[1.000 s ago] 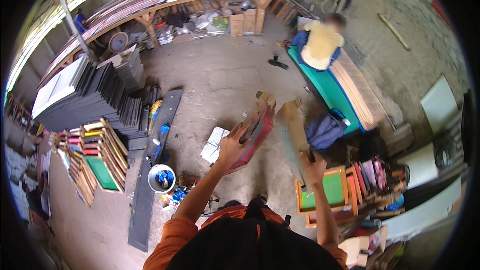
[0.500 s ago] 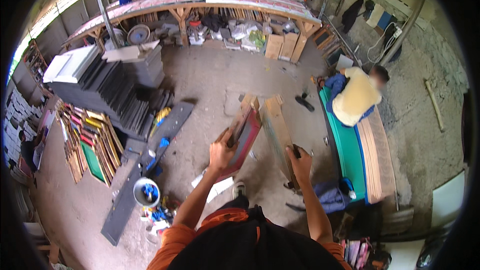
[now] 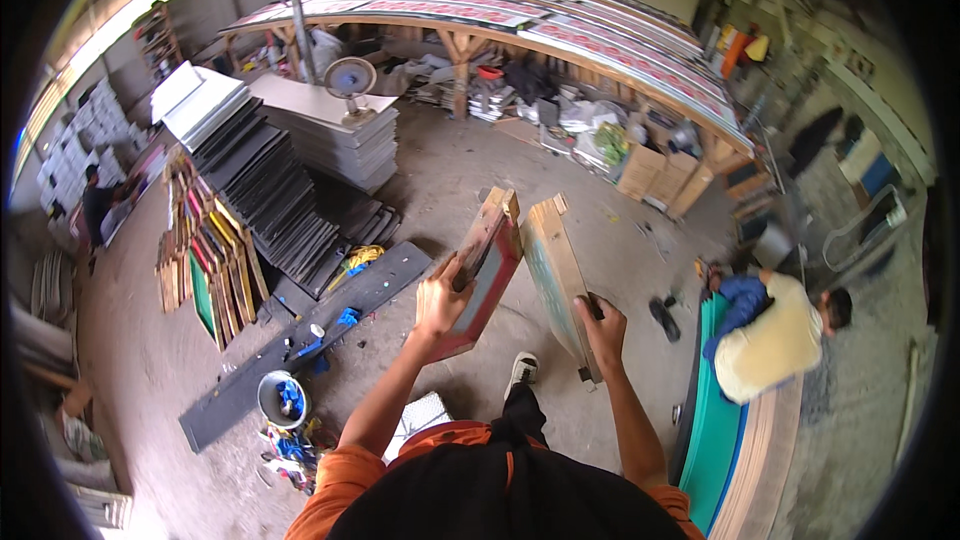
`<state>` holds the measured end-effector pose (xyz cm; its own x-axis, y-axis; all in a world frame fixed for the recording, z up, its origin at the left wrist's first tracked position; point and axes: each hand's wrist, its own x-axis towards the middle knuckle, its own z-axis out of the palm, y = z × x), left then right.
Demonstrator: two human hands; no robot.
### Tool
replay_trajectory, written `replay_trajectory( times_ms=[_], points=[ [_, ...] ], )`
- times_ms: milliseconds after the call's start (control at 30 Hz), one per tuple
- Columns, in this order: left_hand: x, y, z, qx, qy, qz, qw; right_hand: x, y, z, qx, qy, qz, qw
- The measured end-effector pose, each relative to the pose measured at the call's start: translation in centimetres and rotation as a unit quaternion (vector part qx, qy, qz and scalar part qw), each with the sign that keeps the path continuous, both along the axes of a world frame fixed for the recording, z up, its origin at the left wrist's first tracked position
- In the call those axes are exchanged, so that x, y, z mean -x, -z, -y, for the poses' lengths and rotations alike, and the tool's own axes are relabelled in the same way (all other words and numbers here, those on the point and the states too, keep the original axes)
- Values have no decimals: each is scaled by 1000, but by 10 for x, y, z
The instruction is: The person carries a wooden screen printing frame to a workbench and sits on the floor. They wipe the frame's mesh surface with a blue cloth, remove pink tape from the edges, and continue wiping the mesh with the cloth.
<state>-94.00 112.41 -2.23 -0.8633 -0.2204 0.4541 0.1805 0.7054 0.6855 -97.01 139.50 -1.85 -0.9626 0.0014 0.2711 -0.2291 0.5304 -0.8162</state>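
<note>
The left hand [image 3: 440, 305] grips a red-edged wooden frame [image 3: 488, 292] and the right hand [image 3: 604, 330] clasps a second wooden frame [image 3: 562, 285], the pair raised side by side above a workshop's bare floor [image 3: 480, 155], with stacked dark boards [image 3: 265, 185] standing at left.

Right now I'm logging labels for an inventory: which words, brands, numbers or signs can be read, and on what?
No text can be read.
Red-patterned sheets on the long table: too small.
Red-edged frame in the left hand: no legible marking.
Wooden frame in the right hand: its greenish panel is too blurred to read.
</note>
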Motion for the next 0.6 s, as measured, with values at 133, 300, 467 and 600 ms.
replay_trajectory(
  times_ms=[133, 300, 467, 600],
  points=[
    [82, 15, 5, 22, -64, 2, 998, 113, 17, 13, 11, -74, 15, 997],
    [151, 13, 20, 47, -129, 9, 990, 230, 30, 42, 35, -135, 33, 990],
    [205, 3, 52, -9, -188, 35, 981, 319, 27, 86, 47, -200, 80, 975],
    [256, 9, 90, -36, -242, 55, 968, 389, 42, 135, 50, -222, 88, 970]
  ],
)
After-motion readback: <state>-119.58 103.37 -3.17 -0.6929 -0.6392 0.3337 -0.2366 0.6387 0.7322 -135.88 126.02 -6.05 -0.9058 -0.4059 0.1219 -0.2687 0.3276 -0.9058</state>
